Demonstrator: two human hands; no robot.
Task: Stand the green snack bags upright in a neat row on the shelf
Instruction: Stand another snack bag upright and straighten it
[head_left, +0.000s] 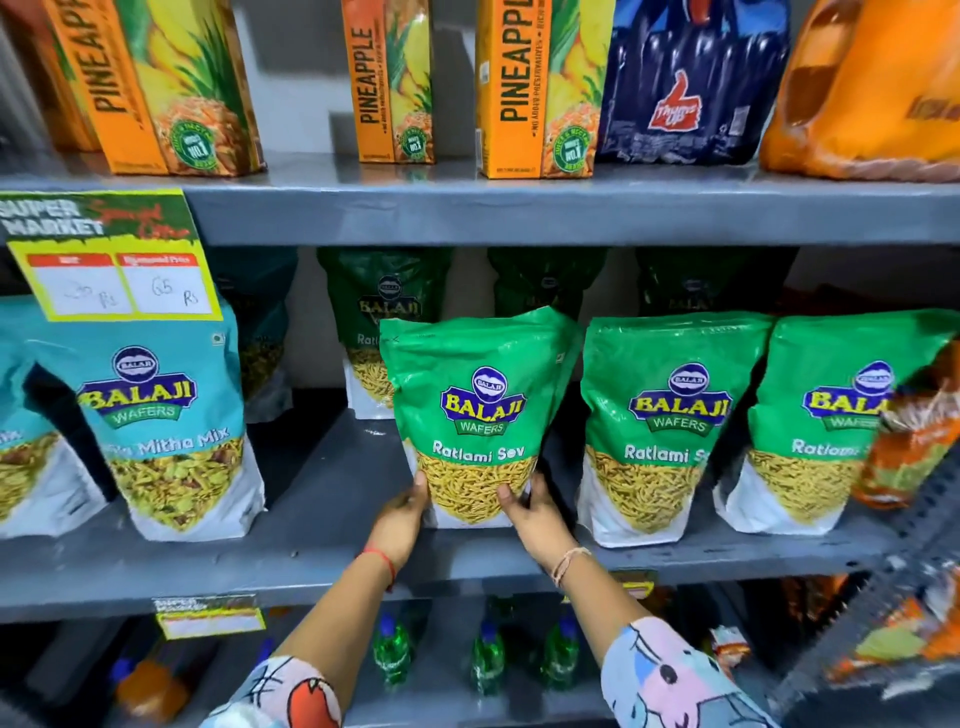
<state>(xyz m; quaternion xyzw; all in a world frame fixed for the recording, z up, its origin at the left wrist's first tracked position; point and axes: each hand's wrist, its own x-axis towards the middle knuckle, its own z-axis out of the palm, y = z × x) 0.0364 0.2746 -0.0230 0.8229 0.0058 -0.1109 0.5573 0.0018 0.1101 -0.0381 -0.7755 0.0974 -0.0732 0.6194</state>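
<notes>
- Gripping the lower corners of a green Ratlami Sev bag (480, 410) with both hands at the near edge of the grey middle shelf (322, 535).
- Left hand (400, 519) clamped on the bag's lower left corner, thumb lying across the printed sev on the front, remaining fingers hidden behind the pouch; red thread on the wrist.
- Right hand (535, 517) clamped on the lower right corner, thumb on the front, other fingers wrapped round the bag's right edge; pale thread on the wrist.
- Held bag upright, base at or just above the shelf surface — cannot tell which — and leaning slightly to the left at the top.
- Just right of it, second green bag (670, 431) standing upright on the shelf, near but apart from the held one.
- Further right, third green bag (836, 421) upright, its right side covered by an orange snack packet (914, 447) leaning in front.
- Far back on the same shelf, a darker row of green bags (384, 312), one directly behind the held bag's left shoulder.
- Left of the hands, teal Mitha Mix bag (171, 415) standing upright, well apart from the green ones.
- Above, pineapple juice cartons (530, 88) and a blue cola bottle pack (685, 78) on the upper shelf.
- Yellow-bordered price sign (109, 260) hanging from the upper shelf's edge at left.
- Below, green bottles (485, 660) on the lower shelf.
</notes>
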